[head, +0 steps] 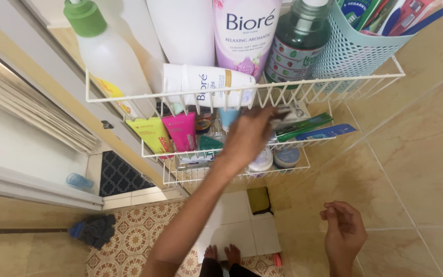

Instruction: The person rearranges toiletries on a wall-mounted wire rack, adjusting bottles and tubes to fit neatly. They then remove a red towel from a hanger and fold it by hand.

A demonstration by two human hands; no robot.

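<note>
In the head view, the left hand [247, 134] reaches up to the middle shelf of a white wire rack [303, 87] at frame centre, fingers closed on a small dark tube [281, 121] beside a green toothpaste box [303, 127]. The right hand [344, 230], lower right, hangs empty with fingers loosely curled, against the beige wall tiles [416, 154].
</note>
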